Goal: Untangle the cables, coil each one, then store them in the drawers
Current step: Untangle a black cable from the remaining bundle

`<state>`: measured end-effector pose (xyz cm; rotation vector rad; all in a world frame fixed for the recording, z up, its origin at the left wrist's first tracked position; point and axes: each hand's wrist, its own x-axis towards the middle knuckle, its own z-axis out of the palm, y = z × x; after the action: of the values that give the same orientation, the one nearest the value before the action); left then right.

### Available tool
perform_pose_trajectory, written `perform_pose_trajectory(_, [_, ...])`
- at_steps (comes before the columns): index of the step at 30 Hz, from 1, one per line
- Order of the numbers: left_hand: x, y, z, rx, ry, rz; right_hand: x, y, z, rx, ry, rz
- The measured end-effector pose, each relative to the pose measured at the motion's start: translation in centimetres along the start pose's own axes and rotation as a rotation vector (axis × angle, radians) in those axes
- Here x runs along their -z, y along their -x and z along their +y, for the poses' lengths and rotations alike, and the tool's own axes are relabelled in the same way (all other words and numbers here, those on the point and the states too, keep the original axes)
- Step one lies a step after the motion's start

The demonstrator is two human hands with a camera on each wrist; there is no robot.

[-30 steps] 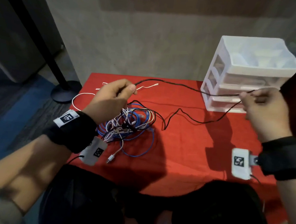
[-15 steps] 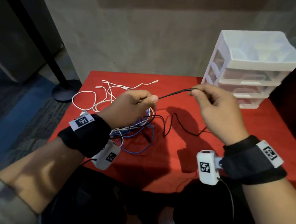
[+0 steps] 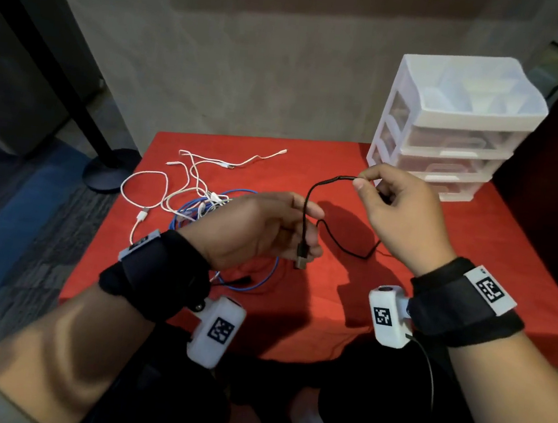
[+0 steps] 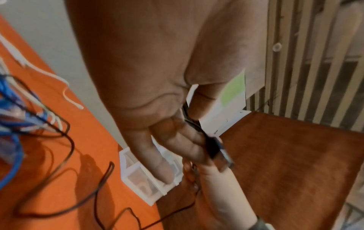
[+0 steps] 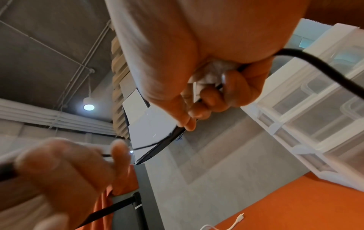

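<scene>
A black cable [image 3: 307, 211] arches between my two hands above the red table [image 3: 330, 296]. My left hand [image 3: 268, 231] holds its end between thumb and fingers, and the USB plug [image 3: 301, 260] hangs below the fingers [image 4: 189, 140]. My right hand [image 3: 398, 210] pinches the cable [image 5: 323, 68] further along, thumb against forefinger. The rest of the black cable trails down onto the cloth [image 3: 352, 250]. A tangle of blue and white cables [image 3: 199, 206] lies behind my left wrist. The white drawer unit [image 3: 452, 126] stands at the table's back right.
A loose white cable [image 3: 234, 163] runs toward the table's back edge. A dark stand with a round base [image 3: 110, 169] is on the floor at the left. A grey wall sits close behind the table.
My hands have come closer together and nearer to me. The black cable between them now bends into an arch, and its USB plug hangs from my left fingers.
</scene>
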<state>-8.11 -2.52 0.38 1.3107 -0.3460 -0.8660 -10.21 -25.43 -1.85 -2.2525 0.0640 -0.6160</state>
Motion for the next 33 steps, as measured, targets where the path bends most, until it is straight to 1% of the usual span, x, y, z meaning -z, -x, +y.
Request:
perform_pose_trajectory(3, [-0.5, -0.2, -0.8, -0.041, 0.075, 0.158, -0.3, 0.3, -0.2, 0.01, -0.025, -0.003])
perform_pose_trajectory(4, [-0.5, -0.1, -1.0, -0.059, 0.089, 0.189, -0.3, 0.4, -0.3, 0.007, -0.038, -0.002])
perform_pose_trajectory(6, [-0.3, 0.4, -1.2, -0.091, 0.165, 0.197, -0.3, 0.7, -0.1, 0.007, -0.029, -0.018])
perform_pose_trajectory(7, [-0.2, 0.7, -1.1, -0.112, 0.233, 0.191, -0.4, 0.9, 0.1, 0.014, -0.017, -0.065])
perform_pose_trajectory(8, [-0.1, 0.9, -0.9, -0.145, 0.308, 0.187, -0.5, 1.1, 0.2, 0.028, -0.008, -0.151])
perform_pose_trajectory(10, [0.2, 0.9, -0.5, -0.253, 0.458, 0.181, -1.0, 2.2, -0.1, 0.091, 0.011, -0.37])
perform_pose_trajectory(12, [0.2, 0.7, -0.2, -0.344, 0.499, 0.19, -1.5, 3.5, -0.9, 0.19, 0.044, -0.529])
perform_pose_trajectory(13, [0.0, 0.4, -0.1, -0.363, 0.463, 0.23, -1.7, 4.0, -1.4, 0.242, 0.054, -0.584])
perform_pose_trajectory(14, [-0.1, 0.0, -0.4, -0.371, 0.399, 0.299, -1.8, 4.4, -1.8, 0.293, 0.061, -0.623])
perform_pose_trajectory(15, [-0.2, -0.4, -0.8, -0.379, 0.29, 0.388, -1.8, 4.7, -2.3, 0.327, 0.065, -0.651])
perform_pose_trajectory(16, [-0.3, -0.7, -1.1, -0.404, 0.127, 0.462, -1.7, 4.7, -2.9, 0.355, 0.066, -0.666])
perform_pose_trajectory(17, [-0.3, -0.9, -1.6, -0.437, -0.092, 0.516, -1.5, 4.6, -3.2, 0.377, 0.063, -0.659])
perform_pose_trajectory(18, [-0.1, -1.0, -2.0, -0.476, -0.326, 0.521, -1.2, 4.4, -3.6, 0.393, 0.057, -0.639])
perform_pose_trajectory(19, [0.2, -0.8, -2.2, -0.481, -0.534, 0.497, -0.7, 4.1, -4.0, 0.392, 0.044, -0.609])
perform_pose_trajectory(20, [0.4, -0.5, -2.3, -0.461, -0.684, 0.465, -0.1, 3.7, -4.3, 0.374, 0.023, -0.576])
perform_pose_trajectory(21, [0.5, -0.2, -2.3, -0.425, -0.758, 0.425, 0.4, 3.2, -4.4, 0.334, -0.019, -0.535])
perform_pose_trajectory(22, [0.3, 0.3, -2.1, -0.382, -0.73, 0.368, 0.8, 2.7, -4.4, 0.281, -0.074, -0.494])
perform_pose_trajectory(24, [-0.5, 1.3, -1.6, -0.284, -0.548, 0.221, 1.1, 1.9, -4.5, 0.177, -0.189, -0.439])
perform_pose_trajectory(26, [-1.0, 1.7, -1.1, -0.23, -0.458, 0.151, 1.0, 1.5, -4.5, 0.125, -0.293, -0.4])
perform_pose_trajectory(27, [-1.0, 1.7, -1.1, -0.235, -0.414, 0.127, 1.0, 1.4, -4.5, 0.107, -0.319, -0.412])
perform_pose_trajectory(30, [-0.7, 1.7, -1.1, -0.253, -0.288, 0.09, 1.0, 1.4, -4.4, 0.03, -0.428, -0.535])
perform_pose_trajectory(32, [-0.5, 1.8, -1.3, -0.246, -0.27, 0.107, 1.0, 1.3, -4.1, -0.006, -0.49, -0.542])
perform_pose_trajectory(33, [-0.4, 1.8, -1.3, -0.257, -0.3, 0.133, 1.0, 1.2, -3.9, -0.024, -0.511, -0.523])
